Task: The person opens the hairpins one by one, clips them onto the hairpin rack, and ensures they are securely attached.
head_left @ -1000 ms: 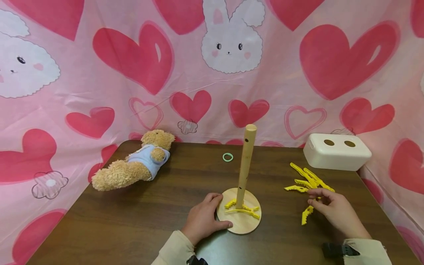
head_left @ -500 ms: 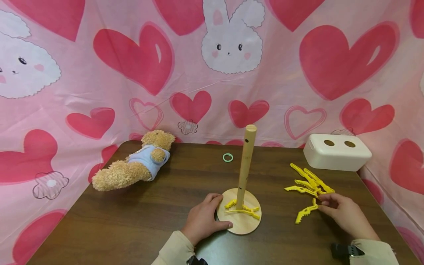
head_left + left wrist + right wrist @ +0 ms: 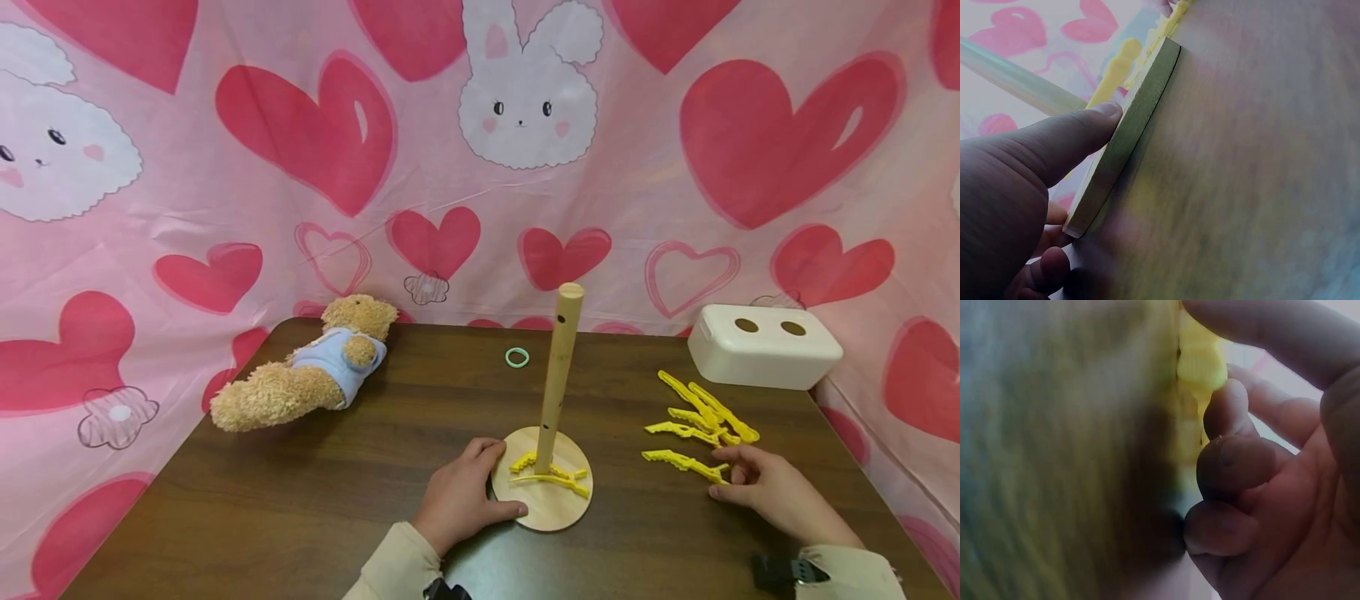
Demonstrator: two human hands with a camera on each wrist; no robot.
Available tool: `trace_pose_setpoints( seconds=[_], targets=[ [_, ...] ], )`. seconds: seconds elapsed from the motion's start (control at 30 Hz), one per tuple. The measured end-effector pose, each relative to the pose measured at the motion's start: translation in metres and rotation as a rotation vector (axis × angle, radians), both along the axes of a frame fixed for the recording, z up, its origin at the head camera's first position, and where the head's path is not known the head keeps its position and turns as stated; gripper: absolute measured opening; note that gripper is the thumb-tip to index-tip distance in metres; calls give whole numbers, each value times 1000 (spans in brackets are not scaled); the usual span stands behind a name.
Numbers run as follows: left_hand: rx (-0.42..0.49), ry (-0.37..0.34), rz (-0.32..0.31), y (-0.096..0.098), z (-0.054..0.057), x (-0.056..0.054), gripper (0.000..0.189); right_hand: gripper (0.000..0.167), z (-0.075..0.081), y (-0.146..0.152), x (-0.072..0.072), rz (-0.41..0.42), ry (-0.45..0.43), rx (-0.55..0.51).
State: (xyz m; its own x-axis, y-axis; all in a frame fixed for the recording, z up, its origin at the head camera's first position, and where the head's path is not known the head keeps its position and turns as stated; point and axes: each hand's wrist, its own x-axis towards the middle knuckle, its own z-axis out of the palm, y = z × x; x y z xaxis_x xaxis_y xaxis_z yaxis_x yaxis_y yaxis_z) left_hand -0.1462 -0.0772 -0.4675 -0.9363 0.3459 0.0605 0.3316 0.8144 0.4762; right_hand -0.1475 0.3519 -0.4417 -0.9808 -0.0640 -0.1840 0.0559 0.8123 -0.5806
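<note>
My left hand (image 3: pixel 463 493) grips the rim of a round wooden base that carries an upright pole, the wooden stand (image 3: pixel 558 375). In the left wrist view its thumb lies over the base's edge (image 3: pixel 1138 119). Two yellow clips (image 3: pixel 551 479), toothed like alligator hair clips, lie on the base around the pole's foot. At the right, my right hand (image 3: pixel 780 492) pinches the end of another yellow hair clip (image 3: pixel 678 458) between thumb and finger, low over the table. In the right wrist view a yellow part (image 3: pixel 1202 365) shows by the thumb, blurred.
Several more yellow hair clips (image 3: pixel 701 404) lie in a loose pile just beyond my right hand. A white box (image 3: pixel 765 354) with two holes stands at the back right. A mint-green ring (image 3: pixel 507 358) lies behind the pole, and a teddy bear (image 3: pixel 322 367) lies at the left.
My right hand has moved slightly right and taken hold of a clip. That clip has swung from pointing toward me to pointing left. My left hand and the stand stay put.
</note>
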Motion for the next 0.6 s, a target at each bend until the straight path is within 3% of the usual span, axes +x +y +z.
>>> trace_pose_setpoints(
  seconds=[0.17,0.43,0.6],
  targets=[
    [6,2,-2,0,1,0,89,49,0,5,0,13,9,28],
    [5,3,-2,0,0,0,89,48,-3,-5,3,-67,148,2],
    [5,6,-1,0,-1,0,89,45,-4,-19,4,-63,215,-43]
  ],
)
